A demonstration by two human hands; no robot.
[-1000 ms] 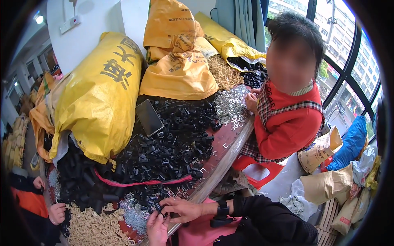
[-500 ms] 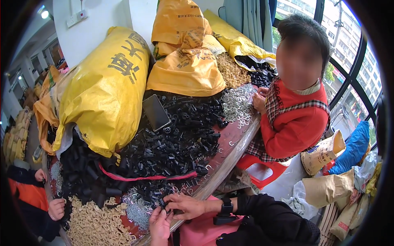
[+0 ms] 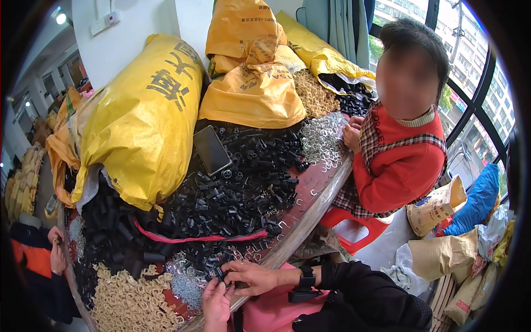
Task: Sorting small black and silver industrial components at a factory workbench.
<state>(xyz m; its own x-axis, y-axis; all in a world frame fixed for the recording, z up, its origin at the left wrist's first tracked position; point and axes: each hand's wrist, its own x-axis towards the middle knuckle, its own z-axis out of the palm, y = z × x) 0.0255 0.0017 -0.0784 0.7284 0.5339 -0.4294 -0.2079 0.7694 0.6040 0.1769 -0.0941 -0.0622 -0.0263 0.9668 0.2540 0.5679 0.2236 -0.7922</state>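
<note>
Left hand (image 3: 217, 301) rises from the lower edge, fingers pinched on a small black plastic part (image 3: 220, 273) at the pile's (image 3: 232, 193) near edge. Right hand (image 3: 251, 275) lies beside it, fingertips closed on the same part. Advice: keep grip low and both thumbs square when mating the pieces.

I see both my hands low in the view, close together near the bottom edge. My left hand (image 3: 217, 303) comes up from below, fingers curled and pointing upward, its fingertips meeting those of the other hand. My right hand (image 3: 251, 276) reaches in from the right, palm down, fingers stretched leftward and bent at the tips, pinching with the thumb. The right forearm lies nearly level in a black sleeve, with a black strap and a small box at the wrist.
</note>
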